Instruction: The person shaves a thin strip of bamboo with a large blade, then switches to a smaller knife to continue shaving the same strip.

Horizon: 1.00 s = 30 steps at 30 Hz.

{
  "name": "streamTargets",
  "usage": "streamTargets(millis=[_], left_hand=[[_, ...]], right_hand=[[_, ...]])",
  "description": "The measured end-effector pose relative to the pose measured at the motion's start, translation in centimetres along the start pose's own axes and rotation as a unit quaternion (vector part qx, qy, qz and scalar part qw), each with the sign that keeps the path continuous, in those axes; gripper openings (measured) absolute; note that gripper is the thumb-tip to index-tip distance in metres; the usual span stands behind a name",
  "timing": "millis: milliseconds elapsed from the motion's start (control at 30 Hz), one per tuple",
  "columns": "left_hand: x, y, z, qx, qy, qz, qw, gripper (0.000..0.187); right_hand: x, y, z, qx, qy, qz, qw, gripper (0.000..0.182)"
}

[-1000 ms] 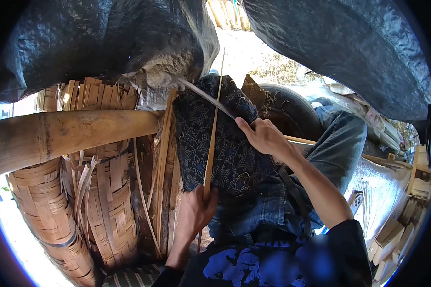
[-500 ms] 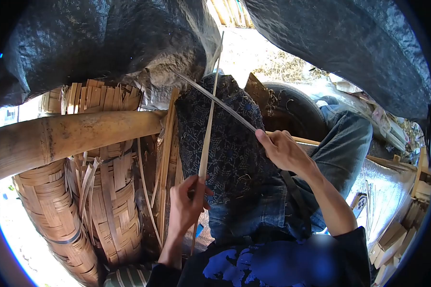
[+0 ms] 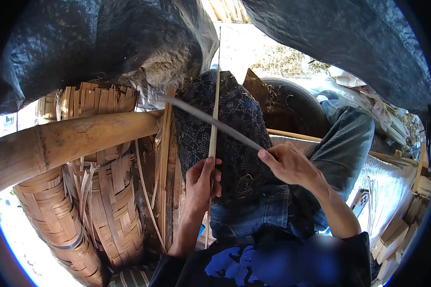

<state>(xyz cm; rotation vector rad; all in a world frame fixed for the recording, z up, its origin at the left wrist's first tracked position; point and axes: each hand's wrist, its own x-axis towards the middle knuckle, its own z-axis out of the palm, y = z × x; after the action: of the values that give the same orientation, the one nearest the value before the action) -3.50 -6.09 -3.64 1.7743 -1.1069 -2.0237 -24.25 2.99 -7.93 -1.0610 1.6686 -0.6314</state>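
Observation:
My left hand [image 3: 202,181] is closed around the lower part of a long, thin bamboo strip [image 3: 216,105], thumb pressed along it. The strip stands nearly upright in view, its narrow far end reaching toward the bright opening. A knife [image 3: 239,137] with a long, slim grey blade is gripped in my right hand [image 3: 292,165], its handle hidden by the fingers. Blurred by motion, the blade slants up to the left and crosses the strip above my left hand. Beneath both lies a dark patterned cloth [image 3: 242,165] draped over my leg.
A thick bamboo pole [image 3: 96,134] juts in from the left, in front of woven bamboo rolls [image 3: 45,205]. Dark plastic sheeting [image 3: 105,43] hangs overhead. A tire [image 3: 297,105] lies beyond my bent knee, and wood pieces [image 3: 392,239] are stacked at right.
My left hand has moved up and to the right, and the strip stands straighter. My right hand has shifted slightly right and down, with the blade crossing lower on the strip.

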Motion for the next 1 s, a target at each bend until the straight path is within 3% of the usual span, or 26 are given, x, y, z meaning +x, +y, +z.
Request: streamTargets(millis=[233,300,333,400,433,467,500,533,567,633,700,733,767,800,933,967,1000], left_hand=[[0.6,-0.4,0.0,-0.005,-0.014,0.013,1.000,0.035],[0.5,-0.6,0.1,-0.005,-0.012,0.014,1.000,0.034],[0.4,-0.7,0.1,-0.003,-0.011,0.017,1.000,0.034],[0.5,-1.3,-0.3,-0.053,-0.022,0.002,0.998,0.033],[0.5,-1.5,-0.4,-0.100,-0.034,-0.010,0.994,0.032],[0.5,-1.5,-0.3,-0.102,-0.034,-0.009,0.994,0.032],[0.2,-1.6,-0.3,-0.123,-0.032,-0.015,0.992,0.031],[0.1,-1.5,-0.2,-0.144,-0.031,-0.020,0.989,0.030],[0.0,-1.4,-0.2,-0.146,-0.031,-0.020,0.989,0.030],[-0.2,-1.3,0.0,-0.159,-0.033,-0.027,0.986,0.028],[-0.1,-1.5,-0.2,-0.170,-0.030,-0.025,0.985,0.028],[-0.1,-1.6,-0.2,-0.178,-0.026,-0.024,0.983,0.027],[-0.2,-1.6,-0.1,-0.180,-0.027,-0.023,0.983,0.027],[-0.3,-1.6,0.0,-0.172,-0.033,-0.020,0.984,0.027],[-1.4,-1.8,0.2,-0.151,-0.037,-0.023,0.988,0.027],[-2.0,-1.9,0.1,-0.151,-0.039,-0.022,0.987,0.027],[-2.6,-1.9,-0.1,-0.132,-0.037,-0.031,0.990,0.027]], right_hand=[[0.5,-1.4,1.1,-0.067,-0.065,-0.006,0.996,0.069],[0.2,-0.2,1.8,-0.138,-0.007,-0.133,0.981,0.047],[0.2,0.9,2.6,-0.139,-0.010,-0.131,0.982,0.047],[0.4,2.7,3.7,-0.179,-0.025,-0.133,0.975,0.024],[0.5,2.6,3.8,-0.180,-0.025,-0.133,0.974,0.024],[0.9,2.0,4.0,-0.179,0.037,-0.180,0.967,0.034],[1.0,1.6,4.2,-0.174,0.099,-0.225,0.954,0.058],[1.0,1.9,4.2,-0.175,0.098,-0.226,0.953,0.058],[0.8,2.4,4.2,-0.209,0.057,-0.227,0.949,0.027],[0.8,2.5,4.1,-0.244,0.016,-0.226,0.943,0.030],[1.3,1.6,4.0,-0.206,-0.009,-0.111,0.972,0.025],[1.4,1.3,4.2,-0.208,-0.009,-0.110,0.972,0.025],[1.6,0.9,4.3,-0.196,0.040,-0.117,0.973,0.028],[1.9,0.5,4.4,-0.184,0.089,-0.126,0.971,0.062],[3.9,0.2,4.1,-0.189,0.107,-0.168,0.962,0.064],[4.8,0.6,3.8,-0.180,0.100,-0.137,0.969,0.036],[6.0,1.1,3.5,-0.171,0.095,-0.109,0.975,0.022]])
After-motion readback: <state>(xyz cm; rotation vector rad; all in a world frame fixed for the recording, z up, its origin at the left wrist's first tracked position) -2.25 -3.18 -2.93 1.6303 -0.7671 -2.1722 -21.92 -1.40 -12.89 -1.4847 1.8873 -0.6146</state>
